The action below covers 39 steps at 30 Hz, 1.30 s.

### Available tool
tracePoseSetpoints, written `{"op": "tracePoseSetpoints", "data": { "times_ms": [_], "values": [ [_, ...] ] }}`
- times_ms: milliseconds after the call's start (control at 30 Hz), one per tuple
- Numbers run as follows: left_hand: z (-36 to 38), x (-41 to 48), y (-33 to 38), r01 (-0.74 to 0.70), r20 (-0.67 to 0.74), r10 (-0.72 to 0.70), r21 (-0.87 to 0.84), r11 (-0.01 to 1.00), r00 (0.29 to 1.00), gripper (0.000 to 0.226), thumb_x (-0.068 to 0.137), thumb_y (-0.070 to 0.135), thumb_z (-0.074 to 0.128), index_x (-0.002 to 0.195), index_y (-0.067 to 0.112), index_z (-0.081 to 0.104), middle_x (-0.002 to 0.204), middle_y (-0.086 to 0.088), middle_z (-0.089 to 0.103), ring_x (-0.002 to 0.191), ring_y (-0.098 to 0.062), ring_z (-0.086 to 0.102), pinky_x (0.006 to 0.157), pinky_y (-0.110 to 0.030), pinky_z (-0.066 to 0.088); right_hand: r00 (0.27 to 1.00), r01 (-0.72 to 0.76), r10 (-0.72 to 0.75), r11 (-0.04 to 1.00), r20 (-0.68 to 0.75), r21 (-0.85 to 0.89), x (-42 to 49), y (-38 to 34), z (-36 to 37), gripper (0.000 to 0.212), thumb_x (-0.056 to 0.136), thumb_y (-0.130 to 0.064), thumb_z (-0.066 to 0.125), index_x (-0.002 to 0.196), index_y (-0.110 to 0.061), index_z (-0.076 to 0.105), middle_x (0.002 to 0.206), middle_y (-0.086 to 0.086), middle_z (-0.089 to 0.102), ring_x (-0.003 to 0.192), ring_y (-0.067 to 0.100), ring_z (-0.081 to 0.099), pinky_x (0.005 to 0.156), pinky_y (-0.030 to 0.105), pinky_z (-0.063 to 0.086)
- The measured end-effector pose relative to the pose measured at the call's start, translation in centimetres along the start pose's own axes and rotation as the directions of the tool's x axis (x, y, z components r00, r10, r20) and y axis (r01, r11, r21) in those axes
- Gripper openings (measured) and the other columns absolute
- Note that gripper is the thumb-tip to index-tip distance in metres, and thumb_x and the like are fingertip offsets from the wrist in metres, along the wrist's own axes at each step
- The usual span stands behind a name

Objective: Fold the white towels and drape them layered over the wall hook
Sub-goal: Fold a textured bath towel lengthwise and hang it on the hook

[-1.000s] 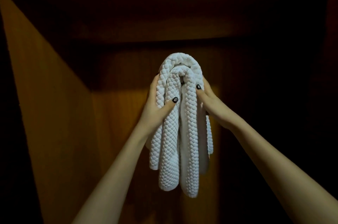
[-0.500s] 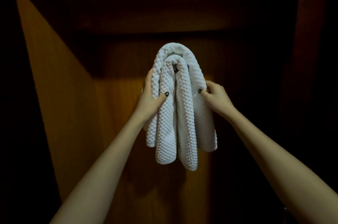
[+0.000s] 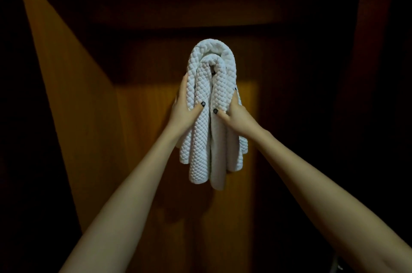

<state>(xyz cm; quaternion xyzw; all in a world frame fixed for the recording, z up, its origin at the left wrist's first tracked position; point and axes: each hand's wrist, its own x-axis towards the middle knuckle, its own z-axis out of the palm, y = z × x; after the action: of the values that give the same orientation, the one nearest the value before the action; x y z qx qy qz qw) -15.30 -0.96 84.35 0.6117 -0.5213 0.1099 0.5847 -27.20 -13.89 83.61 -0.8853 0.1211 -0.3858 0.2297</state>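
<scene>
White towels (image 3: 201, 136) — gripped between left fingers (image 3: 183, 93) and right fingers (image 3: 233, 102).

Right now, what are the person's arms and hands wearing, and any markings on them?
The left forearm and right forearm are bare: no sleeves, gloves, watch or bracelets in view. The left hand and right hand have dark polish on the thumbnails; no rings show.
</scene>
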Motion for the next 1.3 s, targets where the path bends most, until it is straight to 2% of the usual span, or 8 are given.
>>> {"op": "tracePoseSetpoints", "data": {
  "times_ms": [100,200,300,567,833,1100,1200,1300],
  "values": [
    [0.4,-1.9,0.2,0.029,-0.050,-0.027,0.041,0.999,0.998,0.076,0.093,0.009,0.061,0.155,0.022,0.017,0.160,-0.003,0.019,0.145,-0.018,0.023,0.117,-0.037,0.026,1.000,0.012,-0.012,0.999,0.014,0.031,-1.6,-0.2,-1.1,0.074,0.098,-0.030,0.054,0.154,-0.018,0.008,0.151,0.004,0.037,0.124,0.013,0.046,0.095,0.028,0.038],
    [1.1,-5.2,0.5,0.007,-0.062,0.007,0.224,0.975,0.998,0.073,0.091,0.010,0.060,0.153,0.020,0.022,0.161,-0.001,0.014,0.147,-0.020,0.011,0.119,-0.034,0.013,0.998,-0.028,0.027,0.999,-0.049,-0.026,-4.5,0.1,-1.6,0.066,0.096,-0.027,0.056,0.151,-0.012,0.023,0.152,0.009,0.035,0.138,0.021,0.036,0.113,0.038,0.033],
    [1.5,-8.7,1.0,-0.021,-0.003,0.024,0.359,0.933,1.000,0.068,0.093,0.015,0.059,0.152,0.017,0.026,0.161,-0.002,0.016,0.148,-0.022,0.009,0.122,-0.039,0.009,0.989,-0.144,0.138,0.983,-0.057,-0.114,-9.1,0.0,-1.0,0.069,0.097,-0.029,0.054,0.153,-0.006,0.020,0.155,0.014,0.028,0.143,0.028,0.029,0.116,0.039,0.026],
    [5.5,-25.0,2.2,0.062,0.237,-0.180,0.435,0.898,0.955,0.054,0.098,0.030,0.050,0.150,0.024,0.032,0.159,0.004,0.024,0.147,-0.020,0.012,0.119,-0.049,0.015,0.927,-0.317,0.349,0.925,0.136,-0.211,-28.1,1.0,0.2,0.070,0.099,-0.031,0.053,0.156,-0.019,0.014,0.163,0.011,0.010,0.151,0.025,0.010,0.122,0.045,0.019],
    [13.1,-40.1,5.1,0.105,0.543,-0.323,0.393,0.913,0.775,0.055,0.101,0.029,0.045,0.152,0.026,0.025,0.161,0.005,0.017,0.147,-0.018,0.007,0.120,-0.046,0.012,0.730,-0.509,0.627,0.764,0.272,-0.397,-47.8,4.4,-2.7,0.062,0.101,-0.034,0.049,0.155,-0.020,0.021,0.163,0.013,0.011,0.151,0.031,0.008,0.120,0.048,0.020],
    [20.8,-52.7,7.2,-0.002,0.809,-0.290,0.338,0.941,0.512,0.058,0.099,0.026,0.048,0.152,0.025,0.024,0.161,0.004,0.018,0.147,-0.020,0.011,0.120,-0.043,0.015,0.387,-0.781,0.910,0.410,0.151,-0.472,-64.3,5.9,-5.3,0.059,0.100,-0.033,0.050,0.151,-0.013,0.030,0.157,0.015,0.027,0.145,0.033,0.023,0.115,0.049,0.029],
    [22.2,-56.9,7.1,-0.030,0.871,-0.245,0.285,0.958,0.427,0.059,0.098,0.024,0.049,0.152,0.022,0.026,0.160,0.002,0.021,0.146,-0.021,0.016,0.118,-0.041,0.017,0.309,-0.829,0.945,0.323,0.109,-0.456,-69.6,5.5,-5.1,0.057,0.099,-0.032,0.051,0.149,-0.010,0.034,0.152,0.015,0.035,0.139,0.034,0.033,0.113,0.048,0.031],
    [22.9,-61.4,5.9,-0.037,0.909,-0.204,0.233,0.972,0.363,0.059,0.097,0.020,0.051,0.151,0.018,0.029,0.158,-0.002,0.025,0.144,-0.022,0.020,0.118,-0.039,0.020,0.232,-0.868,0.969,0.247,0.089,-0.431,-74.2,5.7,-3.4,0.057,0.099,-0.031,0.051,0.149,-0.010,0.034,0.152,0.017,0.034,0.140,0.034,0.032,0.113,0.047,0.031]
  ]
}}
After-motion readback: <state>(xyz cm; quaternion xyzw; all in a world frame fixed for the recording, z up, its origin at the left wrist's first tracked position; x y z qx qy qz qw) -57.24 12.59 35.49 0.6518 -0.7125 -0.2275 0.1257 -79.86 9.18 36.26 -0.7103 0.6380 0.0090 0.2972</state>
